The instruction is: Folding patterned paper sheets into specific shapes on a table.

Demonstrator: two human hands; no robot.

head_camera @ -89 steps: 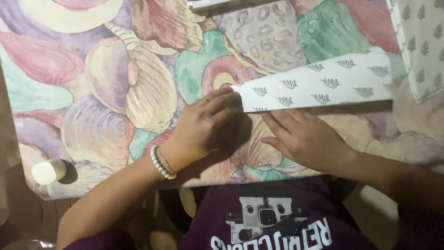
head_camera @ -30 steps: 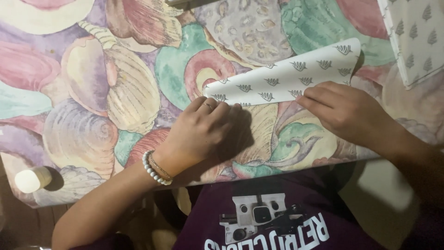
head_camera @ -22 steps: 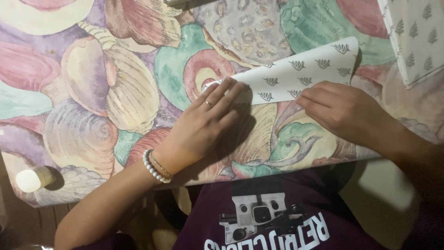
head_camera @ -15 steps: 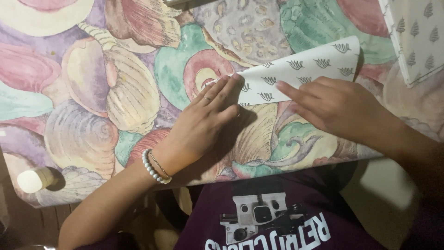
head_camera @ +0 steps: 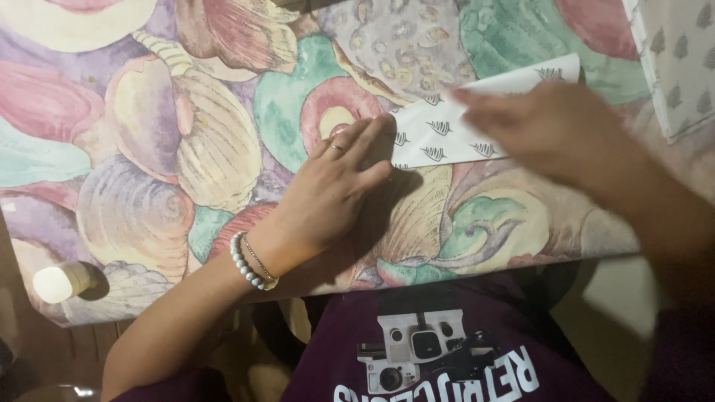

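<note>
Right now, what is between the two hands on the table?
In the head view, the folded white paper with small leaf prints lies between them; the left hand presses its near end, and the right hand covers the far part.

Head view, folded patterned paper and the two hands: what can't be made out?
- White leaf-print folded paper strip: left end under the left hand, middle and right part under the right hand.
- Right hand: motion-blurred, finger positions unclear.
- Second patterned white sheet: cut off by the right and top frame edges.
- Table edge: hidden beneath the shell-print cloth.
</note>
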